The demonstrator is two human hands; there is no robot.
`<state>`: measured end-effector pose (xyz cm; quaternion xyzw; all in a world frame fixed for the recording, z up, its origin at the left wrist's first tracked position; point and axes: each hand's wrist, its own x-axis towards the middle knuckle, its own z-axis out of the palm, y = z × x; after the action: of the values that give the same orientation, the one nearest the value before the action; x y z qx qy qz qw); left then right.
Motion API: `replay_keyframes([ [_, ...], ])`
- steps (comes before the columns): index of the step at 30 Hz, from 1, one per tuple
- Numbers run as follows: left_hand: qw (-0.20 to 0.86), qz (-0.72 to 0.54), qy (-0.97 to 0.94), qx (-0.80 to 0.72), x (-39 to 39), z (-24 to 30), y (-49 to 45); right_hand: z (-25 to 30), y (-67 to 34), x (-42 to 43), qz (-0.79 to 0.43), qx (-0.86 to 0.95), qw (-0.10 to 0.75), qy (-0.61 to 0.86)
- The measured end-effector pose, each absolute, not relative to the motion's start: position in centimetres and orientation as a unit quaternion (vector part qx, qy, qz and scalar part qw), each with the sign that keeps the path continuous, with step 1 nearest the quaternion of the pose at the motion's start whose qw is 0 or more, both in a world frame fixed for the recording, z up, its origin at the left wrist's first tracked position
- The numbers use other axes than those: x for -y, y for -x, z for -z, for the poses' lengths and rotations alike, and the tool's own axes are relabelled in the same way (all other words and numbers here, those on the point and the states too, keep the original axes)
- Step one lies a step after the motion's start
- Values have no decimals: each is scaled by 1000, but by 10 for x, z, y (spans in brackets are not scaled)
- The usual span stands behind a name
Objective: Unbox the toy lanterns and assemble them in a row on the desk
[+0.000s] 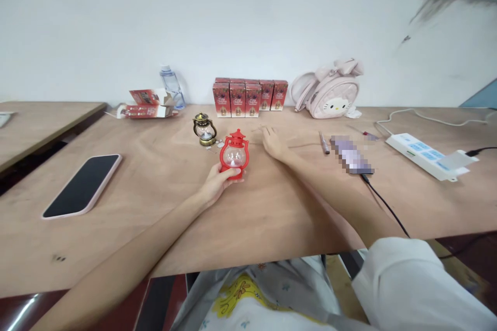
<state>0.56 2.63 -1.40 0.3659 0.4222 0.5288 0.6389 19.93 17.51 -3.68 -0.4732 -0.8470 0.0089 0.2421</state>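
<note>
- Centrally, your left hand [217,183] grasps the red lantern [234,155] by its base, upright over the counter [248,227].
- Slightly farther, to the right, your right hand [274,143] lies low over the counter; whether it pinches anything cannot be told.
- Left of the red lantern, a bronze lantern [205,130] stands upright.
- Far side: red boxes [237,101], between bottle [170,84] and pink bag [334,98].
</note>
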Motion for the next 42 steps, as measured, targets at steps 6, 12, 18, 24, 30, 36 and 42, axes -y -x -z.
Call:
replay_keyframes([
  [6, 635, -510, -380, -439, -25, 15, -7, 16, -188, -221, 78, 903, 99, 412],
  [12, 634, -505, -388, -439, -25, 15, -8, 13, -182, -220, 48, 926, 93, 363],
  [18, 588, -554, -386, -446, -24, 13, -9, 22, -194, -171, -190, 796, 414, 398],
  [24, 603, -534, -408, -430, -26, 11, -6, 40, -213, -120, -494, 519, 596, 362],
  [30, 615, -495, -417, -450, -29, 13, -5, 48, -206, -100, -542, 535, 546, 350],
  [36, 605, -471, -448, -460, -26, 14, -7, 47, -194, -89, -459, 531, 597, 389],
  [42, 614, -460, -460, -447, -22, 13, -9, 47, -197, -83, -390, 578, 567, 439],
])
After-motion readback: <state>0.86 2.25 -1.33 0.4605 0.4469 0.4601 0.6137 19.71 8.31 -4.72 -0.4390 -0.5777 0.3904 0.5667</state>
